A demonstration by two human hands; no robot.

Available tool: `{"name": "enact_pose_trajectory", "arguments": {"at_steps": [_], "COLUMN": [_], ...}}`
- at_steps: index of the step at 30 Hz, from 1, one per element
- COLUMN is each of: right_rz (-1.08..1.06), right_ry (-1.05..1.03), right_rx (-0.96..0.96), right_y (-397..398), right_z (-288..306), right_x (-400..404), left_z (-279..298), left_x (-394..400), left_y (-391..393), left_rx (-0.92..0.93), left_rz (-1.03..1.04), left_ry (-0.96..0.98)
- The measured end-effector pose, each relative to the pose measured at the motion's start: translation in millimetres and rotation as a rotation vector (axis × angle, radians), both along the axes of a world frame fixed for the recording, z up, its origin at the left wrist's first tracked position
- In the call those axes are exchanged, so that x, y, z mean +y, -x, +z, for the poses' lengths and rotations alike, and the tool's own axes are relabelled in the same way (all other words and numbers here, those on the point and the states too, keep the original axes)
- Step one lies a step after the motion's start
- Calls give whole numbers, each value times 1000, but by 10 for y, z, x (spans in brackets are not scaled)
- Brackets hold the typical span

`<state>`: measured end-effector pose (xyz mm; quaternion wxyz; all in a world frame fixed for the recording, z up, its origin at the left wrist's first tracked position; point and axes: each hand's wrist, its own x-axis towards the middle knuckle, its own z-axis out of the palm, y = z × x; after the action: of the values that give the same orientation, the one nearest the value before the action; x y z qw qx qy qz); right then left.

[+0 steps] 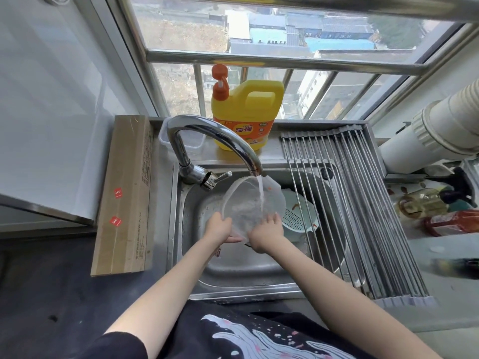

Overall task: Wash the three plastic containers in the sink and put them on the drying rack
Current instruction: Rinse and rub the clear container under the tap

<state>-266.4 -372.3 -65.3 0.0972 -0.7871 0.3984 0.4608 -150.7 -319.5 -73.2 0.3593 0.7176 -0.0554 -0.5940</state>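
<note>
A clear plastic container (248, 200) is tilted under the running faucet (215, 141) over the steel sink (233, 270). My left hand (220, 228) holds its left lower rim, fingers under it. My right hand (267, 233) grips the right lower rim, fingers reaching inside. Water streams into the container. A pale green strainer-like container (298, 216) lies in the sink to the right, partly under the drying rack (360, 203). Another clear rectangular container (191, 142) stands on the ledge behind the faucet.
A yellow detergent jug (246, 115) with an orange pump stands on the ledge by the window. A flat cardboard box (124, 195) leans at the sink's left. Bottles and packets (440, 211) crowd the counter at right, below a white pipe (435, 130).
</note>
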Motion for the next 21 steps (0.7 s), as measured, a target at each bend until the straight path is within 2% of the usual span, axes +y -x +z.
{"name": "enact_pose_trajectory", "arguments": {"at_steps": [2, 4, 5, 6, 8, 11, 13, 16, 18, 20, 21], "right_rz": [-137, -436, -497, -470, -245, 152, 275, 292, 249, 149, 65], "right_ry": [-148, -384, -444, -455, -379, -125, 11, 231, 300, 262, 169], "right_rx": [-150, -445, -572, -637, -555, -244, -139, -19, -28, -122, -207], "right_y": [-36, -78, -84, -77, 20, 254, 308, 208, 156, 138, 126], "right_z": [41, 105, 126, 138, 81, 32, 41, 66, 86, 53, 37], "right_x": [11, 41, 67, 72, 25, -159, -227, -225, -227, -195, -160], "left_z": [-40, -174, -310, -582, -744, -94, 0, -72, -130, -130, -95], "left_x": [16, 27, 24, 14, 1, 8, 33, 10, 1, 5, 15], "left_y": [16, -4, -25, -57, -70, -21, 6, -6, -39, -70, -69], "left_rx": [6, -22, -33, -32, -26, 16, 41, 25, 1, -7, -16], "left_rz": [11, 21, 18, 30, 41, 10, -4, -19, -47, -54, -46], "left_ry": [-9, -23, -29, -28, -17, -22, -40, -33, -27, -30, -26]}}
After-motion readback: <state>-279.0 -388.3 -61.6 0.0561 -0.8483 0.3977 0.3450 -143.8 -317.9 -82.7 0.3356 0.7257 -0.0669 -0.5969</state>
